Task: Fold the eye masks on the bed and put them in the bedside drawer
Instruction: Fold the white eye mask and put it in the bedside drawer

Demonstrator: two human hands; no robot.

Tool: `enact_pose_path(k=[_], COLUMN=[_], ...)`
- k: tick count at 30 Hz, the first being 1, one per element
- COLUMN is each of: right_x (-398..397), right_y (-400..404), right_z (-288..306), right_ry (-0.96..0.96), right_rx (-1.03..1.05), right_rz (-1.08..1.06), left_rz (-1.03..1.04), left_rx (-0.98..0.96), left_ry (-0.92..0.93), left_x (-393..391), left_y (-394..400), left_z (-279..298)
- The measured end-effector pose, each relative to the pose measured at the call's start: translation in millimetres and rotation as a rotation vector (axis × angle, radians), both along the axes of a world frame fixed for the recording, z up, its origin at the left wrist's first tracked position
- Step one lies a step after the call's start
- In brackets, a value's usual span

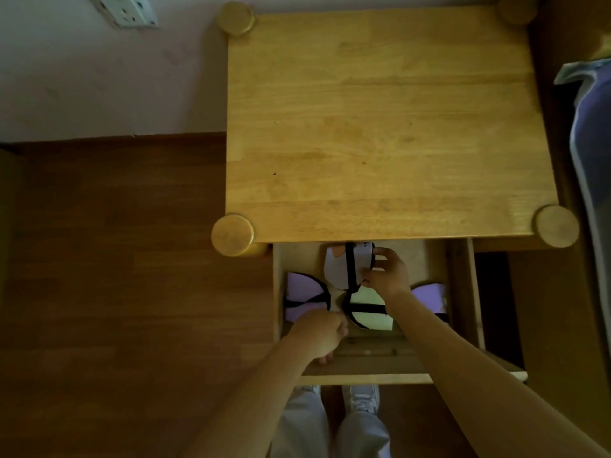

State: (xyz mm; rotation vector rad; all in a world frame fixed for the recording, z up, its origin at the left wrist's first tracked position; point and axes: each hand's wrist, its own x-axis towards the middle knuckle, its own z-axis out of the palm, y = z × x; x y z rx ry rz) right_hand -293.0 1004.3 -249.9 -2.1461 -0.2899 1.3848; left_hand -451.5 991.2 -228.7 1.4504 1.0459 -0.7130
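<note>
The bedside drawer (461, 292) stands pulled out below the wooden tabletop. Inside lie several folded eye masks with black straps: a purple one (302, 300) at the left, a pale green one (368, 309) in the middle, another purple one (429, 292) at the right. My right hand (385, 271) pinches a folded white eye mask (340, 267) at the drawer's back, its black strap running down its middle. My left hand (322, 330) sits at the drawer's front left with fingers curled, next to the purple mask; what it holds is hidden.
The wooden bedside table (380, 127) has round corner posts. Brown wooden floor (115, 259) lies to the left, a pink wall with a socket (127, 9) behind. The bed's edge with bluish bedding (591, 143) is at the right. My feet (362, 399) stand under the drawer front.
</note>
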Motion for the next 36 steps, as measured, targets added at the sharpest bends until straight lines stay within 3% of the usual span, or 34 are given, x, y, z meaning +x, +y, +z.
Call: enact_pose_path(k=[3, 9, 16, 20, 23, 25, 29, 32, 36], right_x=[0.4, 7.6, 23.0, 29.2, 34.5, 40.0, 51.0, 59.9, 68.5], right_y=[7.9, 2.6, -36.2, -54.5, -64.8, -69.4, -72.8, -67.9, -53.2], right_z=[-3.2, 5.8, 34.0, 51.4, 59.3, 64.3, 72.8, 77.4, 82.7], right_ry=[-0.045, 0.042, -0.306, -0.591, -0.727, -0.781, -0.856, -0.949, -1.075], right_rx=[0.004, 0.066, 0.142, 0.27, 0.35, 0.376, 0.424, 0.436, 0.385], right_rz=[0.042, 0.112, 0.68, 1.013, 1.155, 1.219, 1.298, 1.367, 1.397], left_rz=[0.002, -0.051, -0.225, -0.573, -0.781, -0.897, -0.765, -0.698, -0.533], left_rx=[0.02, 0.044, 0.088, 0.393, 0.732, 0.874, 1.081, 1.231, 1.261], left_ry=[-0.036, -0.061, -0.155, -0.275, -0.441, -0.449, -0.505, -0.406, -0.202], left_x=[-3.6, -5.5, 1.6, 6.1, 7.0, 6.4, 2.6, 2.2, 10.1], left_y=[-1.1, 0.5, -3.3, -11.2, -11.1, -10.0, 5.3, 23.3, 42.8], left_z=[-1.2, 3.0, 28.2, 38.0, 36.4, 37.5, 33.5, 47.0, 61.8])
